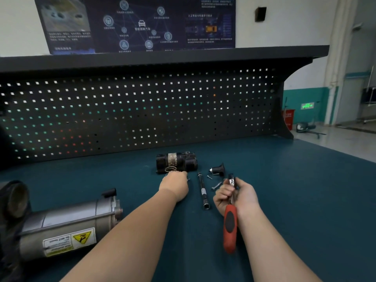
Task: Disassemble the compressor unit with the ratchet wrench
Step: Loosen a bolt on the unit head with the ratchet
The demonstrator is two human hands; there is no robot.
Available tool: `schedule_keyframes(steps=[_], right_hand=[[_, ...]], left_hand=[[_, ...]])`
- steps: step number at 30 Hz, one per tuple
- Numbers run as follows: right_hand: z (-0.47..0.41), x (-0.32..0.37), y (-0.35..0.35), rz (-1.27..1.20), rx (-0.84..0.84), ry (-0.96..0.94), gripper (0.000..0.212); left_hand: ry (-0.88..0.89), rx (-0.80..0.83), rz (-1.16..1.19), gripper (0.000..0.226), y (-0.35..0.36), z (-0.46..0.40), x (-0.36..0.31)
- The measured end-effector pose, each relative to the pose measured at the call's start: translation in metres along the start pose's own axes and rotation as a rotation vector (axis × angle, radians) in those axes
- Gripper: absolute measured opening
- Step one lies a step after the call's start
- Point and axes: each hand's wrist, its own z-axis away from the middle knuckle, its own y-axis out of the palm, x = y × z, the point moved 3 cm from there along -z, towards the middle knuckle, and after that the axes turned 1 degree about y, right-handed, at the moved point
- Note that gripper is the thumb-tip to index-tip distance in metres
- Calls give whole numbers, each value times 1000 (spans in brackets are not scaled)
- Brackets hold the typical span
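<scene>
A ratchet wrench (230,226) with a red and black handle is gripped near its metal head by my right hand (237,195), the handle pointing back toward me. My left hand (175,185) reaches forward to a black cylindrical compressor part (176,162) at mid-bench, its fingertips at the part's near edge beside a wire spring ring (170,169); what the fingers hold is hidden. A large grey compressor body (67,226) with a yellow warning label lies at the lower left.
A black extension bar (203,191) lies between my hands. A small black cone-shaped fitting (218,169) and loose bolts (216,186) sit just beyond my right hand. The blue-green bench mat (295,190) ends at a dark pegboard (132,110) behind.
</scene>
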Motion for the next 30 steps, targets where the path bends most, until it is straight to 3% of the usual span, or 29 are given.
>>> schedule_keyframes(steps=[5, 7, 9, 11, 13, 14, 20, 30], right_hand=[[4, -2, 4, 59, 11, 13, 46], [9, -4, 10, 137, 34, 24, 45], [16, -8, 20, 246, 90, 46, 43], [26, -15, 32, 380, 178, 85, 42], [35, -29, 41, 529, 248, 119, 42], [39, -38, 44, 599, 273, 123, 42], [57, -65, 63, 637, 430, 29, 39], [62, -58, 69, 570, 487, -108, 44]], left_hand=[[-48, 9, 32, 22, -5, 7, -6], [-173, -18, 202, 17, -13, 12, -8], [-425, -117, 663, 16, -26, 24, -10], [-623, -181, 1497, 14, -35, 38, -19], [-614, -72, 2141, 15, -47, 60, -33], [-584, -48, 2258, 20, -52, 70, -32], [-450, 165, 2183, 35, -66, 114, -27], [-338, 107, 2270, 29, -74, 118, -25]])
